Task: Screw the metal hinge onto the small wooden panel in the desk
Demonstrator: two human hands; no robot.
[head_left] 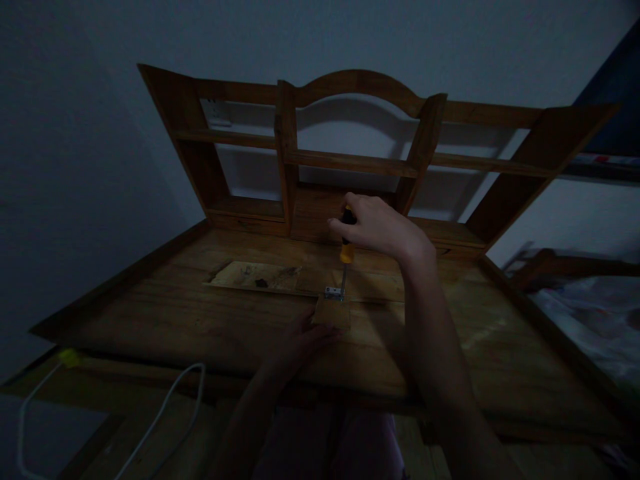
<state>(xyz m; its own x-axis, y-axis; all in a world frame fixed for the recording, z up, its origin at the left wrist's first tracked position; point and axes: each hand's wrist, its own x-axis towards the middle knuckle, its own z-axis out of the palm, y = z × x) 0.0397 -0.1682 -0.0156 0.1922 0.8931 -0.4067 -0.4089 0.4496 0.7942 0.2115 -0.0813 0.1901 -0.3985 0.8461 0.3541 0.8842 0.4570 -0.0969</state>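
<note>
My right hand is closed around the handle of a yellow and black screwdriver, held upright. Its shaft points down to a small metal hinge on the edge of a small wooden block. The tip meets the right side of the hinge, though the dim light hides the exact contact. My left hand grips the near left side of the block, fingers along its lower edge. Behind the block lies a long, thin wooden strip with a rough, broken left end and dark marks.
The wooden desk carries a shelf unit along its back, against the wall. A white cable loops over the front left edge near a yellow object. A bed-like frame with plastic-looking covering stands at the right.
</note>
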